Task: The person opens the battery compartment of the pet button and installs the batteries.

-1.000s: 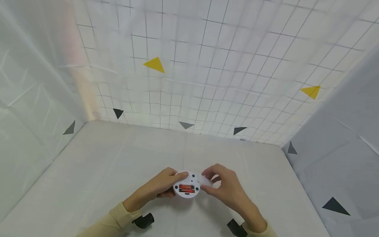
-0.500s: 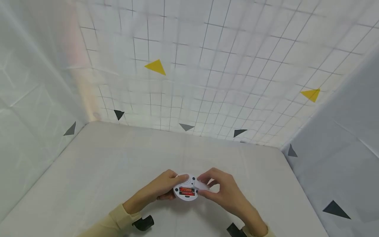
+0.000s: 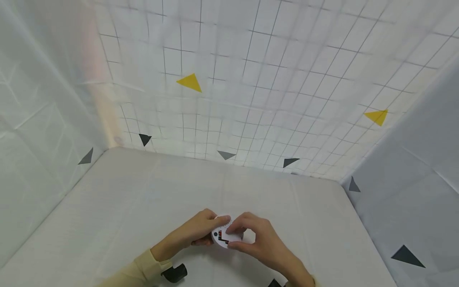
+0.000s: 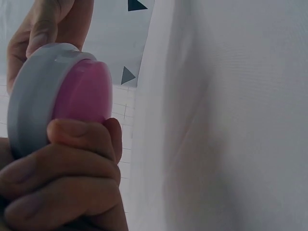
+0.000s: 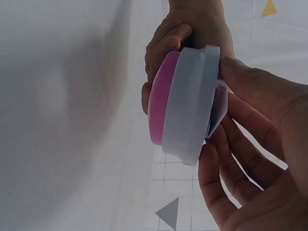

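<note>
A round white button device with a pink dome [image 4: 86, 94] is held above the table, underside up. My left hand [image 3: 201, 226] grips its white body [image 5: 190, 101], thumb over the speaker holes and fingers curled beneath against the dome. Between the thumb and fingers of my right hand [image 3: 263, 239] is a white battery cover [image 5: 220, 107]. In the right wrist view the cover stands tilted at the device's underside. It overlaps the battery bay in the head view, so only a bit of the red batteries [image 3: 220, 234] shows at the left; the rest is hidden.
Beneath both hands spreads a white-covered table [image 3: 172, 183]. A white grid-lined sheet [image 3: 272, 79] rises behind it, with side sheets at left and right. Yellow and dark triangles mark the sheets. A black wrist mount [image 3: 175, 273] sits by the left cuff.
My right hand has moved left and slightly down with the battery cover, from beside the device to over its battery bay. The batteries, fully visible before, are now mostly covered. My left hand keeps its grip.
</note>
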A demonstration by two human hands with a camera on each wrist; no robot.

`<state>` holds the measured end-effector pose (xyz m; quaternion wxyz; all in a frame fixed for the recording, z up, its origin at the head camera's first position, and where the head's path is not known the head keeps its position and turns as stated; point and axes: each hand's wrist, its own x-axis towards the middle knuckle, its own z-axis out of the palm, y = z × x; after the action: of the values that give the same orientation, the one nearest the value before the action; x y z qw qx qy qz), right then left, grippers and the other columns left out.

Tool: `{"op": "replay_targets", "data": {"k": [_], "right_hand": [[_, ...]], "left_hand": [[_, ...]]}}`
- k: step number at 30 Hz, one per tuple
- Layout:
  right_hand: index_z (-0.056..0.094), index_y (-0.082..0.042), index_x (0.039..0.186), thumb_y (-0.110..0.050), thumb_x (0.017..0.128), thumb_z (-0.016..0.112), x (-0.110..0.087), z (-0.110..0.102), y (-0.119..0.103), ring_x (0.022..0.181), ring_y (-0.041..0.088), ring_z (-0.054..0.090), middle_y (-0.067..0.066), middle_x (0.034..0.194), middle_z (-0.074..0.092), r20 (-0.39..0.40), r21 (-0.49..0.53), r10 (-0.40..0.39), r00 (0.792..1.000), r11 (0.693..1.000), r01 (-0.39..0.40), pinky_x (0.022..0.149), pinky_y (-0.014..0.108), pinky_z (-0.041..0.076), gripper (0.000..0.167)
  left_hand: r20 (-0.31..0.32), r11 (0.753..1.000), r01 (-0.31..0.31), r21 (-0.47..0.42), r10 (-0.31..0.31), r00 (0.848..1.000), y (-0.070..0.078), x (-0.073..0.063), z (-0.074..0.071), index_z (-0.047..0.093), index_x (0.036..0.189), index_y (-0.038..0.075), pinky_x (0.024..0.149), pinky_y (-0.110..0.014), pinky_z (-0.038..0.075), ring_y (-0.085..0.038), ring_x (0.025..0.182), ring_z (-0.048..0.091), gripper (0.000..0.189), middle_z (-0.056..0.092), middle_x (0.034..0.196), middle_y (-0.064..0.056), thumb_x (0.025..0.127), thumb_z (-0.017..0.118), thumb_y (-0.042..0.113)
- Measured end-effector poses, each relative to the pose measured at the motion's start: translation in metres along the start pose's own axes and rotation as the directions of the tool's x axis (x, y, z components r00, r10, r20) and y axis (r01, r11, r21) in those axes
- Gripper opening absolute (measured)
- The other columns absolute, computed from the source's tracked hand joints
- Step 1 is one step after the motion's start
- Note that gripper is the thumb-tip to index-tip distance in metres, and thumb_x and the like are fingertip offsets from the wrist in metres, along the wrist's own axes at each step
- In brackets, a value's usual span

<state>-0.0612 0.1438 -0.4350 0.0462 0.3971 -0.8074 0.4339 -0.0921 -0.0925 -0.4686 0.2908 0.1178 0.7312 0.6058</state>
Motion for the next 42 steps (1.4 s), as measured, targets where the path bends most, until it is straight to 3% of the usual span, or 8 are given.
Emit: {"op": "replay_targets", "data": {"k": [11, 16, 22, 29, 35, 42], "right_hand": [[0.074, -0.025, 0.108, -0.024, 0.088, 0.088, -0.001, 0.007, 0.0, 0.092, 0.008, 0.066, -0.01, 0.105, 0.071, 0.005, -0.006, -0.017, 1.0, 1.0, 0.017, 0.078, 0.026, 0.057, 0.025], [0.074, -0.022, 0.108, -0.021, 0.088, 0.087, 0.001, 0.01, 0.0, 0.094, 0.011, 0.067, -0.007, 0.106, 0.071, -0.025, -0.003, -0.058, 0.998, 0.998, 0.058, 0.077, 0.028, 0.057, 0.024], [0.076, -0.022, 0.109, -0.02, 0.089, 0.085, -0.003, 0.017, 0.001, 0.095, 0.014, 0.068, -0.004, 0.109, 0.072, -0.052, 0.022, -0.046, 0.998, 0.999, 0.047, 0.078, 0.028, 0.057, 0.022], [0.077, -0.022, 0.11, -0.016, 0.089, 0.086, 0.004, 0.011, 0.002, 0.097, 0.013, 0.068, -0.005, 0.11, 0.071, -0.065, 0.012, -0.069, 0.995, 0.997, 0.07, 0.078, 0.028, 0.058, 0.024], [0.077, -0.02, 0.108, -0.013, 0.084, 0.09, 0.01, 0.007, 0.005, 0.101, 0.014, 0.069, -0.004, 0.11, 0.072, -0.101, -0.024, -0.08, 0.992, 0.997, 0.078, 0.085, 0.025, 0.056, 0.028], [0.078, -0.02, 0.105, -0.018, 0.081, 0.093, 0.009, 0.01, 0.005, 0.102, 0.015, 0.069, -0.005, 0.106, 0.073, -0.123, -0.029, -0.031, 0.992, 0.999, 0.027, 0.09, 0.021, 0.054, 0.029]], "left_hand": [[0.005, 0.999, 0.006, 0.032, -0.006, 1.0, 0.0, -0.001, 0.0, 0.069, 0.073, 0.008, 0.034, -0.022, 0.023, -0.006, 0.034, 0.034, 0.056, 0.051, 0.047, 0.002, 0.101, 0.063, 0.056], [-0.005, 0.999, 0.004, 0.037, -0.004, 1.0, 0.002, 0.0, -0.001, 0.069, 0.072, 0.008, 0.035, -0.022, 0.023, -0.006, 0.034, 0.034, 0.056, 0.051, 0.048, 0.002, 0.101, 0.063, 0.056], [0.004, 1.0, 0.012, 0.026, -0.012, 1.0, -0.004, -0.001, -0.001, 0.07, 0.073, 0.008, 0.034, -0.021, 0.024, -0.006, 0.035, 0.034, 0.056, 0.051, 0.049, 0.002, 0.101, 0.062, 0.056], [0.016, 0.998, -0.011, 0.061, 0.01, 1.0, 0.001, 0.007, -0.01, 0.072, 0.078, 0.007, 0.036, -0.023, 0.024, -0.008, 0.035, 0.034, 0.057, 0.052, 0.05, 0.001, 0.102, 0.061, 0.057], [0.016, 0.998, -0.018, 0.064, 0.017, 1.0, 0.006, 0.014, -0.015, 0.071, 0.077, 0.006, 0.036, -0.023, 0.023, -0.01, 0.037, 0.034, 0.059, 0.051, 0.051, 0.001, 0.101, 0.061, 0.059], [0.007, 0.998, 0.026, 0.064, -0.027, 1.0, 0.001, 0.009, -0.015, 0.072, 0.077, 0.007, 0.036, -0.024, 0.024, -0.012, 0.037, 0.036, 0.057, 0.052, 0.051, -0.001, 0.101, 0.062, 0.059]]}}
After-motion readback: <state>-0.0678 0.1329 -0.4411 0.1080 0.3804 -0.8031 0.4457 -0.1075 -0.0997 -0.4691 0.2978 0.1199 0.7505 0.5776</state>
